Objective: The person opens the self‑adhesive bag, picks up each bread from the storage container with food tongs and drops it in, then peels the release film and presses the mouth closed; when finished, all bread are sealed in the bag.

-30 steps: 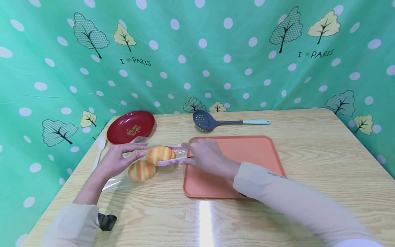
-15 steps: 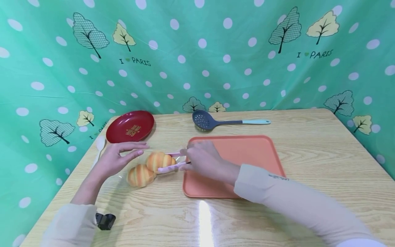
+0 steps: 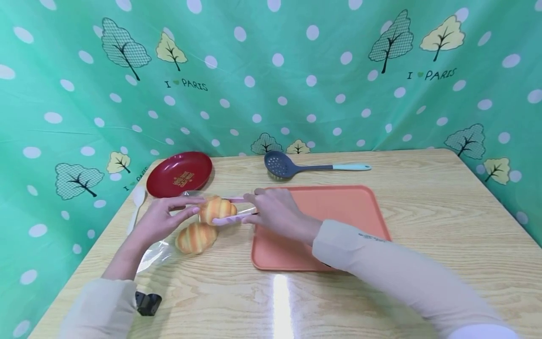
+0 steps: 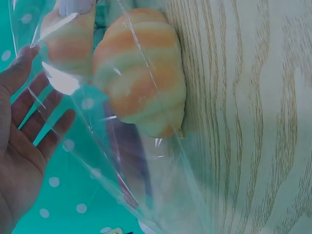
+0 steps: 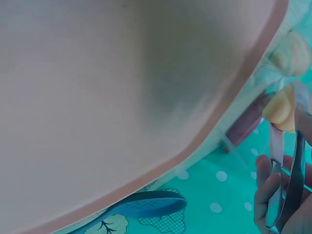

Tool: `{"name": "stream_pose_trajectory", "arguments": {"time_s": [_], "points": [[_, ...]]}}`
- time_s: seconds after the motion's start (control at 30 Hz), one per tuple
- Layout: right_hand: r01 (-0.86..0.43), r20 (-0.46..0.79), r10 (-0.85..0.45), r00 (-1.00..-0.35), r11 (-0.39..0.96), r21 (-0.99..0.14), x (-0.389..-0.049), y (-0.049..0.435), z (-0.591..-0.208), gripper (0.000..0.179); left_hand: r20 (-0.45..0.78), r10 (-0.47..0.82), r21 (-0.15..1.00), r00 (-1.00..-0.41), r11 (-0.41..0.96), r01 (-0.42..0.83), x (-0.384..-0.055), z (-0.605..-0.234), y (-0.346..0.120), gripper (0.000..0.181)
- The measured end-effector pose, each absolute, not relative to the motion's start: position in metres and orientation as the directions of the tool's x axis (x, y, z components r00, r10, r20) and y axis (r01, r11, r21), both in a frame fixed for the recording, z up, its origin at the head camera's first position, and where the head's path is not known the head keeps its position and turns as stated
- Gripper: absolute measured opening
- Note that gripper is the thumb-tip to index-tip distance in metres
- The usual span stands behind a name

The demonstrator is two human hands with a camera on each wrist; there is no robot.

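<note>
My right hand (image 3: 277,209) grips a pair of tongs (image 3: 228,219) with pale purple tips and metal arms (image 5: 292,180). Between the tips sits a striped, croissant-shaped bread roll (image 3: 213,210). My left hand (image 3: 163,219) holds the film of a clear plastic bag (image 3: 154,254) with thumb and index finger, close beside that roll. In the left wrist view its other fingers (image 4: 48,139) spread loosely, seen through the film. A second bread roll (image 4: 141,73) lies on its side within the film, just below the first. Exactly where the bag's mouth runs is hard to tell.
A salmon-pink tray (image 3: 334,202) lies under my right forearm. At the back left stands a dark red plate (image 3: 182,172), with a white spoon (image 3: 138,200) beside it. Behind the tray lies a blue slotted skimmer (image 3: 281,165). A polka-dot cloth (image 3: 309,94) closes off the back.
The bread roll in the tongs dipped, then rose and shifted slightly left, closer to my left fingertips. The bag film has moved about. My left hand has barely moved.
</note>
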State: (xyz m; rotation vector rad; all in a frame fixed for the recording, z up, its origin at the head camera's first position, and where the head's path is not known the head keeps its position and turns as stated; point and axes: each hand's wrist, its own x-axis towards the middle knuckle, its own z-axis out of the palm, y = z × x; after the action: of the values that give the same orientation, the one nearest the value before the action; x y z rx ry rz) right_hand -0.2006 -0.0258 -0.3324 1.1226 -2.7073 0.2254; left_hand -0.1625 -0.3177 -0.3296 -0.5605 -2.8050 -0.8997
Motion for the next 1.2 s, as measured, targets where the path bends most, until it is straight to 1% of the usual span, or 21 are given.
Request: {"name": "stream_pose_trajectory", "arguments": {"time_s": [0.2, 0.27, 0.37, 0.53, 0.67, 0.8, 0.97, 1.1, 1.2], "points": [[-0.746, 0.249, -0.728, -0.638, 0.665, 0.035, -0.201, -0.033, -0.329, 0.058, 0.280, 0.311, 0.528, -0.908, 0.741, 0.416, -0.167, -0.330, -0.317, 0.028], [-0.753, 0.260, -0.737, -0.624, 0.656, 0.050, -0.201, -0.036, -0.328, 0.058, 0.291, 0.319, 0.520, -0.902, 0.738, 0.429, -0.168, -0.330, -0.318, 0.028], [-0.755, 0.266, -0.732, -0.627, 0.656, 0.028, -0.202, -0.038, -0.328, 0.058, 0.299, 0.328, 0.513, -0.896, 0.737, 0.441, -0.168, -0.330, -0.319, 0.028], [-0.749, 0.256, -0.724, -0.641, 0.662, -0.004, -0.207, -0.039, -0.328, 0.055, 0.284, 0.323, 0.520, -0.903, 0.739, 0.428, -0.166, -0.328, -0.321, 0.031], [-0.733, 0.231, -0.720, -0.655, 0.679, 0.037, -0.208, -0.038, -0.327, 0.051, 0.250, 0.298, 0.530, -0.921, 0.755, 0.387, -0.165, -0.327, -0.322, 0.030], [-0.736, 0.209, -0.733, -0.648, 0.672, 0.075, -0.204, -0.036, -0.323, 0.046, 0.207, 0.272, 0.560, -0.940, 0.754, 0.342, -0.165, -0.327, -0.324, 0.031], [-0.748, 0.264, -0.731, -0.629, 0.662, 0.053, -0.204, -0.035, -0.322, 0.051, 0.198, 0.264, 0.567, -0.944, 0.755, 0.330, -0.163, -0.330, -0.324, 0.034], [-0.750, 0.290, -0.722, -0.628, 0.661, 0.021, -0.209, -0.034, -0.324, 0.056, 0.218, 0.272, 0.563, -0.937, 0.749, 0.349, -0.164, -0.332, -0.323, 0.035], [-0.763, 0.300, -0.730, -0.614, 0.646, 0.009, -0.213, -0.035, -0.324, 0.056, 0.241, 0.272, 0.555, -0.932, 0.749, 0.362, -0.164, -0.334, -0.323, 0.034]]}}
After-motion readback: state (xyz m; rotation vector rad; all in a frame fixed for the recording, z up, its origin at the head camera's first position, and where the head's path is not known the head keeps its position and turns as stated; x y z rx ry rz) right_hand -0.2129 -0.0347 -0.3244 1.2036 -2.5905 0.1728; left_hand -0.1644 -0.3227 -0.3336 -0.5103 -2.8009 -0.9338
